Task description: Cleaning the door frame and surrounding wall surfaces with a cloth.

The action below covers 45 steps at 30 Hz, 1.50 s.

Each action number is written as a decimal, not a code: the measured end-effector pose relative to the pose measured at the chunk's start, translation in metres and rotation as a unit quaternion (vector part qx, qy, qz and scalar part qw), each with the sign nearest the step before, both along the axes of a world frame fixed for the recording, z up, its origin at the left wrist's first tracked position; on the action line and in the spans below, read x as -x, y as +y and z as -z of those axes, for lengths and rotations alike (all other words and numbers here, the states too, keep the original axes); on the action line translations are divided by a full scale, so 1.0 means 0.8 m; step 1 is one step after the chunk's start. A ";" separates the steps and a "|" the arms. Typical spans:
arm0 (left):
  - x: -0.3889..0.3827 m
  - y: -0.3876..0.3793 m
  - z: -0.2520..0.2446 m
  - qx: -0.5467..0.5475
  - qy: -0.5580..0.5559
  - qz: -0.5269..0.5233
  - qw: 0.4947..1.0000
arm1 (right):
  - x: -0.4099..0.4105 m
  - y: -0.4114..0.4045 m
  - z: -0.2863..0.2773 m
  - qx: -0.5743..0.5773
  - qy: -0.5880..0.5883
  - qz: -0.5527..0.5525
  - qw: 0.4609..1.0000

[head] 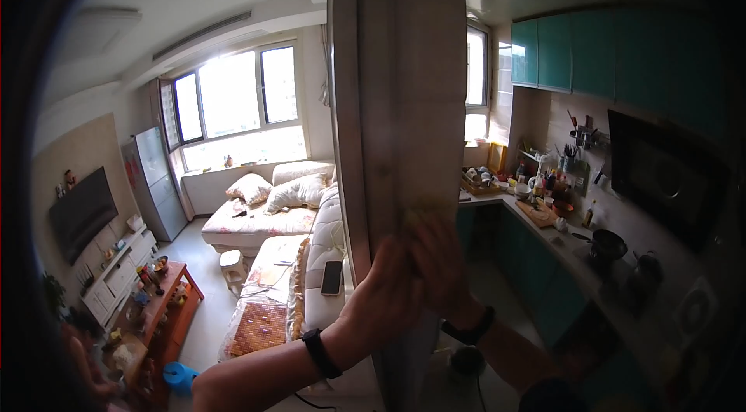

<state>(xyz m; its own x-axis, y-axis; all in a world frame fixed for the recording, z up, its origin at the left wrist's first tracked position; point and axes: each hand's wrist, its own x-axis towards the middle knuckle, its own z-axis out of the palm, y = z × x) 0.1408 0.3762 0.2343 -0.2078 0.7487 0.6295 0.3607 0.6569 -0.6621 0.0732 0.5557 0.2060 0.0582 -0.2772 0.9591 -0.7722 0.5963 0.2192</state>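
A wall end with a door frame [402, 91] rises straight in front of me, between a living room and a kitchen. Both of my hands are up against its face, close together. My right hand [434, 260] lies along the surface with its fingers pointing up. A dim yellowish patch shows by its fingertips, too dark to identify. Just beside and below it is my left hand [387, 286], with its fingers toward the frame's edge. Whether either hand holds something is hidden in the shadow. Dark bands circle both wrists.
Left of the frame, a smartphone [331, 278] lies on the sofa back [324, 237]. A wooden coffee table [169, 295], blue bucket [180, 378] and plastic stool [232, 263] stand beyond. A person [78, 353] is partly visible lower left. At right, a kitchen counter [507, 202] holds a wok [607, 244].
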 end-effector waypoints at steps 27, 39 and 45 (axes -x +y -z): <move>0.038 -0.122 0.020 -0.353 -0.275 0.343 0.826 | -0.036 -0.132 -0.073 -0.040 0.019 0.145 0.989; 0.025 -0.125 0.109 -0.295 -0.342 0.268 0.851 | -0.045 -0.154 0.057 0.017 -0.036 0.171 0.984; 0.048 -0.141 0.079 -0.255 -0.366 0.289 0.847 | -0.038 -0.156 0.019 0.012 -0.043 0.152 0.987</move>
